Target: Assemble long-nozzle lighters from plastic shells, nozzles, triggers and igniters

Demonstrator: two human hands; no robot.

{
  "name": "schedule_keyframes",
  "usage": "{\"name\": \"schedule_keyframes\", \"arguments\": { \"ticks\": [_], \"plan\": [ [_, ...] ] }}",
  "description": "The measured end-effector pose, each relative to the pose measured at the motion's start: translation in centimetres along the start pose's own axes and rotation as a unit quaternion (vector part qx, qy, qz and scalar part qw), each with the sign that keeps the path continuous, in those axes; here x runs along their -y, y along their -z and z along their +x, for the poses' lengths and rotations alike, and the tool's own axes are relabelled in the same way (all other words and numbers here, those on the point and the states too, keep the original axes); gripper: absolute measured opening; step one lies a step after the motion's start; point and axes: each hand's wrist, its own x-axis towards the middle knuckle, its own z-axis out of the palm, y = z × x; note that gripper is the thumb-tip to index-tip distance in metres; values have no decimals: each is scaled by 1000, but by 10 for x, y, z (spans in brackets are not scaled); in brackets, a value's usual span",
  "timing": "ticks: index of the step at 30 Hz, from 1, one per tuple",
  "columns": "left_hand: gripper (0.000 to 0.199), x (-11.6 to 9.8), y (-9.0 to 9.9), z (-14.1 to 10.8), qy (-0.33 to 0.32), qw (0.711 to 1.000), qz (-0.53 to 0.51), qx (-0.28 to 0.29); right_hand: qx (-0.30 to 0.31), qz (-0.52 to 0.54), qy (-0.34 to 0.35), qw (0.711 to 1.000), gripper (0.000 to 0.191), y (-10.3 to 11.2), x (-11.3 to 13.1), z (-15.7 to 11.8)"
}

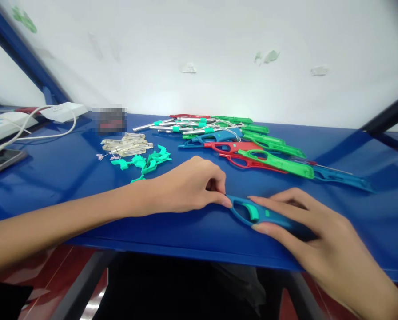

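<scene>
A blue lighter body (275, 217) with a loop-shaped trigger guard lies low over the front of the table, between both hands. Inside its loop shows a teal trigger (252, 210). My left hand (189, 184) pinches the narrow front end between thumb and fingers. From the other side, my right hand (325, 235) grips the wide handle, thumb on the near edge and fingers along the far edge. The rear of the handle is hidden under my right palm.
Behind my hands lie green lighter shells (279, 163), red ones (234, 146) and metal tubes (185, 125). Teal triggers (147, 163) and cream-coloured parts (127, 145) are heaped left. A phone (2, 161), white cable (49, 136) and power strip (9, 125) occupy the far left.
</scene>
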Motion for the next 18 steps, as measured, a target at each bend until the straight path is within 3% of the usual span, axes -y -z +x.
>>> {"name": "schedule_keyframes", "arguments": {
  "ticks": [4,10,14,18],
  "plan": [
    [14,1,-1,4,23,999,-22,5,-30,-14,-6,999,35,-2,2,-3],
    [11,-8,-3,0,-3,1000,-28,7,-81,-22,23,996,27,-6,8,-7],
    [9,-17,-4,-5,8,998,-29,-49,-91,-21,15,996,25,-6,5,-10],
    [18,-19,-8,-12,-51,993,9,-108,-86,29,-41,995,39,0,-2,-11]
  ]
}}
